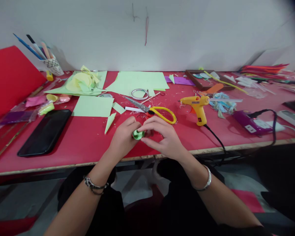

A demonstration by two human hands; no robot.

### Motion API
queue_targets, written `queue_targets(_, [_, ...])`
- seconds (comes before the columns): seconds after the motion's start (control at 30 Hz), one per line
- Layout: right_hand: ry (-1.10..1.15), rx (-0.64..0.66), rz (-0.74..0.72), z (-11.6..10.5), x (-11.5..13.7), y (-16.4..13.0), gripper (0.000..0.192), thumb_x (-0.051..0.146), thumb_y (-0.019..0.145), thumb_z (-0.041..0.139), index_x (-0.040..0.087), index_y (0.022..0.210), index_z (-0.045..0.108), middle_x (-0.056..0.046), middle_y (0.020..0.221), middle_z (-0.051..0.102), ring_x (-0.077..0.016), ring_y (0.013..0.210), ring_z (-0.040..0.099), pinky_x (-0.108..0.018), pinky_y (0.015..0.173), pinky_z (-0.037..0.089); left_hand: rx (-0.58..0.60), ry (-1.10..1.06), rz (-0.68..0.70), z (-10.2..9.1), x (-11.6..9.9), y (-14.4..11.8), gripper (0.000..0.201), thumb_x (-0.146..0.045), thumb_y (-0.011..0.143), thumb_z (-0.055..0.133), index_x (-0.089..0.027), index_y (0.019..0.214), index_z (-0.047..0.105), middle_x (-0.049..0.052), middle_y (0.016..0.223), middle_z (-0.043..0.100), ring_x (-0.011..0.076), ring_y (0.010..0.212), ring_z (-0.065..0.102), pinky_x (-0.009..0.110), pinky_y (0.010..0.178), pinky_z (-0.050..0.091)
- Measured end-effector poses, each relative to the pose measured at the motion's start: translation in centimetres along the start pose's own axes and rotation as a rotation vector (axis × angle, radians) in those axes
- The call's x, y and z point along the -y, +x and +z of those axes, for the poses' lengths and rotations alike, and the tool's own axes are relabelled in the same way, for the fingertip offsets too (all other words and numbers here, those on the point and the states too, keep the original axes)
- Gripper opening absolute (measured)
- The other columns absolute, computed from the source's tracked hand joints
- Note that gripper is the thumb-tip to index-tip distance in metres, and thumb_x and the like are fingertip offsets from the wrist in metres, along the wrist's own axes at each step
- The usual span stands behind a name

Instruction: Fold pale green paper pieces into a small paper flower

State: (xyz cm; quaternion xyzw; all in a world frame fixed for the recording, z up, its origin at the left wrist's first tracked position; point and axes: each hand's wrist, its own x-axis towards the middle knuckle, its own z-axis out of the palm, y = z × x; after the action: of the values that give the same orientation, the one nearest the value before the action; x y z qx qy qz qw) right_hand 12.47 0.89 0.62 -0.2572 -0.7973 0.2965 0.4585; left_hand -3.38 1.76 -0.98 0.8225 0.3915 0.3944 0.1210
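Observation:
A small rolled piece of light green paper (138, 134) sits between my hands near the table's front edge, its open end facing me. My left hand (125, 137) is closed around its left side. The fingers and thumb of my right hand (163, 133) pinch its right rim. Just beyond my hands lie scissors with yellow handles (162, 114), their blades pointing away to the left, over a white marker (133, 109). Left of these rests a finished-looking green paper cone (110, 123), beside a flat green sheet (92, 106).
A yellow glue gun (197, 107) lies to the right, its black cord running off the front edge. A black phone (45, 132) lies left. Behind are a roll of tape (140, 94), a pen cup (53, 65), a brown tray (201, 86) and a purple power adapter (252, 123).

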Motion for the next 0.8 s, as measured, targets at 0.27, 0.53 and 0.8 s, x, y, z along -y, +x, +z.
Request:
queue_targets(0.27, [-0.035, -0.001, -0.027, 0.06, 0.18, 0.01, 0.012, 0.018, 0.076, 0.058, 0.020, 0.088, 0.060, -0.002, 0.085, 0.053, -0.0092, 0.068, 0.051, -0.024, 0.061, 0.048, -0.014, -0.012, 0.017, -0.08, -0.16, -0.01, 0.016, -0.011, 0.076, 0.049, -0.015, 0.061, 0.050, -0.002, 0.062, 0.040, 0.0107, 0.056, 0.040, 0.021, 0.048, 0.028])
queue_targets(0.53, [-0.056, -0.025, -0.018, 0.29, -0.05, -0.12, 0.010, 0.020, 0.077, 0.056, 0.019, 0.087, 0.059, -0.002, 0.084, 0.053, -0.0098, 0.067, 0.050, -0.025, 0.060, 0.048, 0.021, -0.044, -0.027, -0.04, -0.21, 0.10, 0.014, -0.013, 0.076, 0.050, -0.015, 0.062, 0.051, -0.002, 0.061, 0.041, 0.0115, 0.057, 0.040, 0.022, 0.050, 0.028])
queue_targets(0.8, [-0.070, -0.021, 0.009, 0.29, -0.24, -0.17, 0.011, 0.021, 0.077, 0.056, 0.019, 0.087, 0.059, -0.003, 0.085, 0.053, -0.0108, 0.068, 0.051, -0.025, 0.060, 0.047, 0.102, -0.069, -0.062, 0.08, 0.14, 0.03, 0.011, -0.012, 0.074, 0.053, -0.015, 0.064, 0.049, -0.003, 0.061, 0.040, 0.0120, 0.058, 0.040, 0.022, 0.051, 0.028])
